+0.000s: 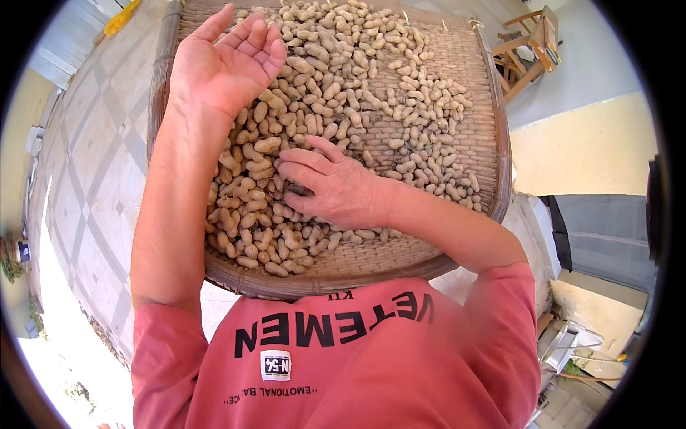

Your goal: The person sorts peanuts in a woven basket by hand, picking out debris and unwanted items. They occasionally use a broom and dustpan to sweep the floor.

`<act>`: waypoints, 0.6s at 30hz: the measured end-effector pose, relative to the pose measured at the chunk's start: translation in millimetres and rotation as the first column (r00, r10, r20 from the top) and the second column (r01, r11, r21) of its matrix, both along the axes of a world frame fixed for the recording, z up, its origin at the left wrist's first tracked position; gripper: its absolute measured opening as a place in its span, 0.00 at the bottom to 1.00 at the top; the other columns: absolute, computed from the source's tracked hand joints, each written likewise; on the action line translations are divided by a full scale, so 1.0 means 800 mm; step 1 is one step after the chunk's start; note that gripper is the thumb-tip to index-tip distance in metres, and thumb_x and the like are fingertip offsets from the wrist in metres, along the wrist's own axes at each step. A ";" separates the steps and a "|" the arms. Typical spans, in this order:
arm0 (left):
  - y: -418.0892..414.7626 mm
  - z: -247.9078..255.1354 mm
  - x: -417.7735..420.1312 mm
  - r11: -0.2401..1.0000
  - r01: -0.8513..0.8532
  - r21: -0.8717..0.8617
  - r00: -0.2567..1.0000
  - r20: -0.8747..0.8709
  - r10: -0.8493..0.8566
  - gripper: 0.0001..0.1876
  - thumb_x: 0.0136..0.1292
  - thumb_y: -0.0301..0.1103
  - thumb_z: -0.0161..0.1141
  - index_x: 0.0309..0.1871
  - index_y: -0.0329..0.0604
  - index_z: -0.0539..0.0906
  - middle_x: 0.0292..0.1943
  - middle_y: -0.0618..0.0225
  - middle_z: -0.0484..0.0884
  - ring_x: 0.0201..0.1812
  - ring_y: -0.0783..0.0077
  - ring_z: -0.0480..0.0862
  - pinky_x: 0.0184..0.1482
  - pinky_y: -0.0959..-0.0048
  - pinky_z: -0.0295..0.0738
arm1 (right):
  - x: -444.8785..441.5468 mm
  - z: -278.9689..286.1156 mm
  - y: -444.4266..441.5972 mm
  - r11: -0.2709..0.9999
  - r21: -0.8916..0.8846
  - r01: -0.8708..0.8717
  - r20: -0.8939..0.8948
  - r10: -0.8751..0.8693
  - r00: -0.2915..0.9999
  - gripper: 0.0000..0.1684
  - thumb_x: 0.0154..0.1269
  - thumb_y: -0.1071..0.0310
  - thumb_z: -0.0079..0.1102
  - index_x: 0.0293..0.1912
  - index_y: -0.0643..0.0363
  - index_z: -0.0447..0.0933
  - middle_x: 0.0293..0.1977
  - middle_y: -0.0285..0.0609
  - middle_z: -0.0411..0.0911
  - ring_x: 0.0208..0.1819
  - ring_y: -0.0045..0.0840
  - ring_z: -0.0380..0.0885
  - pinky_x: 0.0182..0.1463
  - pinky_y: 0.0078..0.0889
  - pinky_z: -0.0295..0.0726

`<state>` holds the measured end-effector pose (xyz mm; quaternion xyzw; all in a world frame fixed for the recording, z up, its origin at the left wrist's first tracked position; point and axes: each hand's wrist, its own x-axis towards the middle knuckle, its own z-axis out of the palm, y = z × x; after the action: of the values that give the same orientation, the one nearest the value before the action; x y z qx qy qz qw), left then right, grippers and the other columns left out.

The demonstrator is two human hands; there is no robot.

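Unshelled peanuts (316, 107) lie spread over a woven bamboo tray (455, 48), thickest along its left and middle. Palm up over the tray's far left part, my left hand (230, 64) has its fingers loosely curled and nothing in the palm. My right hand (335, 185) is palm down among the peanuts near the middle. Its fingers are bent and its thumb stands apart from them, with peanuts between and beneath. The underside of that hand is hidden.
A raised, rounded rim (501, 139) edges the tray close to my chest. Beyond it at the far right stands a wooden chair (528, 48). Tiled floor (102, 161) stretches along the left. Metal items (571, 343) sit at the lower right, and something yellow (120, 19) lies at the upper left.
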<state>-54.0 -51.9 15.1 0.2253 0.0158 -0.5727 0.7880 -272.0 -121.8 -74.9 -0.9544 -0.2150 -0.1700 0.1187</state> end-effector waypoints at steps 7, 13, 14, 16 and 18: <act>0.003 0.005 -0.006 1.000 -0.005 -0.009 0.999 0.039 0.005 0.16 0.71 0.37 0.50 0.49 0.29 0.73 0.35 0.58 0.80 0.43 0.57 0.77 0.48 0.61 0.75 | 0.019 0.001 -0.050 0.965 -0.131 0.227 -0.069 -0.238 0.969 0.14 0.44 0.64 0.64 0.36 0.51 0.79 0.52 0.42 0.66 0.66 0.38 0.56 0.69 0.66 0.47; 0.005 -0.002 0.000 0.999 -0.017 -0.049 0.999 0.042 0.020 0.16 0.72 0.37 0.50 0.48 0.29 0.74 0.34 0.58 0.79 0.43 0.58 0.78 0.48 0.61 0.76 | -0.028 0.008 -0.168 0.762 -0.240 0.602 -0.023 -0.624 0.781 0.16 0.53 0.63 0.61 0.43 0.55 0.78 0.62 0.50 0.63 0.68 0.42 0.55 0.69 0.60 0.50; 0.005 -0.002 0.001 0.999 -0.026 -0.041 0.999 0.041 0.027 0.16 0.72 0.37 0.50 0.48 0.29 0.74 0.34 0.58 0.79 0.43 0.58 0.78 0.48 0.61 0.76 | -0.041 0.012 -0.183 0.739 -0.205 0.641 -0.022 -0.659 0.752 0.17 0.54 0.63 0.61 0.45 0.55 0.78 0.63 0.50 0.62 0.68 0.43 0.56 0.69 0.56 0.54; 0.004 -0.001 0.002 0.999 -0.037 -0.031 0.999 0.035 0.038 0.16 0.72 0.37 0.50 0.48 0.28 0.73 0.33 0.59 0.79 0.43 0.58 0.78 0.48 0.61 0.76 | -0.078 0.018 -0.217 0.731 -0.134 0.669 -0.097 -0.681 0.725 0.17 0.56 0.64 0.61 0.46 0.55 0.78 0.61 0.51 0.65 0.66 0.45 0.59 0.68 0.50 0.58; 0.003 -0.001 0.001 0.999 -0.022 -0.040 0.999 0.034 0.024 0.16 0.72 0.36 0.50 0.48 0.28 0.73 0.33 0.59 0.79 0.43 0.58 0.78 0.48 0.61 0.76 | -0.108 0.024 -0.239 0.710 -0.104 0.696 -0.139 -0.703 0.697 0.17 0.56 0.66 0.61 0.47 0.56 0.78 0.59 0.52 0.67 0.65 0.46 0.61 0.67 0.47 0.62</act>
<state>-53.2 -49.7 14.6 0.2192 -0.0067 -0.5598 0.7991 -358.6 -313.1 -55.9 -0.9775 0.1710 -0.1162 0.0422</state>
